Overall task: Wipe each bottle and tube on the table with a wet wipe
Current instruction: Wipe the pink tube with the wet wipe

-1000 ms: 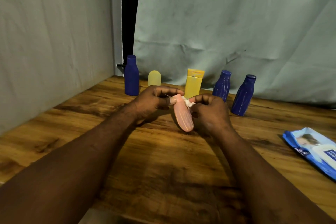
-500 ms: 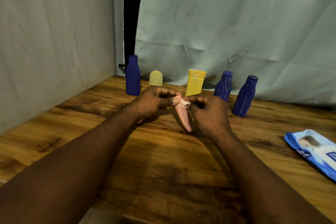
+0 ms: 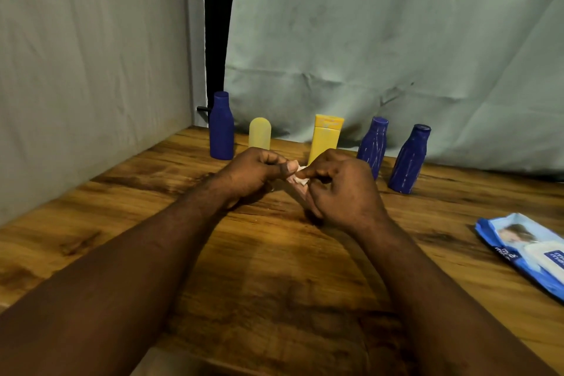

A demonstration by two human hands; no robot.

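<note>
From my head view, both my hands meet at the middle of the wooden table [image 3: 274, 268]. My left hand [image 3: 256, 174] has thumb and fingers curled together, pinching the upper end of the pink tube [image 3: 300, 194], which shows only as a sliver between my hands, just above the tabletop. My right hand [image 3: 341, 192] is curled round the tube's other side, pinching the white wet wipe [image 3: 301, 181] against it. From my hands, a dark blue bottle [image 3: 222, 128] stands at 11 o'clock with a pale yellow tube [image 3: 259, 133] just beside it. A yellow tube [image 3: 325, 137] stands at 12, and two more ridged blue bottles [image 3: 374, 143] [image 3: 409, 159] at 1 and 2. The blue wipes pack [image 3: 531, 250] lies flat at 4 o'clock, well apart.
</note>
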